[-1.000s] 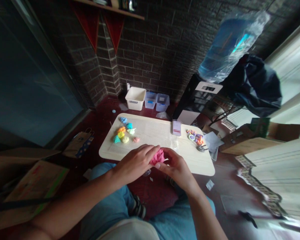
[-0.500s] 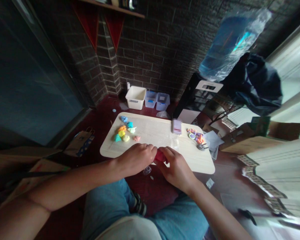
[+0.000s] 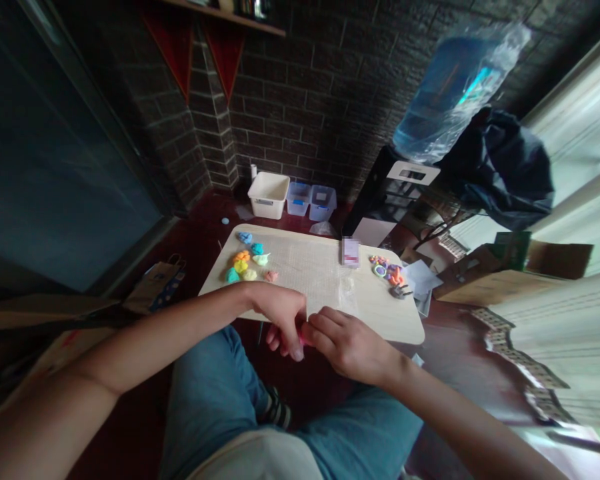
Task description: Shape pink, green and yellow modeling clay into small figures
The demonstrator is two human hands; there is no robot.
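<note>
My left hand (image 3: 280, 319) and my right hand (image 3: 341, 341) meet in front of the near edge of a low wooden table (image 3: 410, 320), above my lap. Their fingers are curled together round a lump of pink clay (image 3: 302, 340), of which only a sliver shows between them. Several small clay pieces (image 3: 247, 263) in blue, orange, yellow, green and pink lie on the table's left part. A clear gridded mat (image 3: 315, 270) covers the table's middle.
Coloured cutters and tools (image 3: 390, 275) lie at the table's right, with a small card (image 3: 351, 251) beside them. White and blue bins (image 3: 290, 197) stand against the brick wall. A water dispenser (image 3: 405, 180), cardboard boxes (image 3: 525, 263) and a paper bag (image 3: 163, 283) surround the table.
Both hands have drawn back off the table toward my lap and closed over the pink clay, which is now almost hidden. The view has shifted slightly.
</note>
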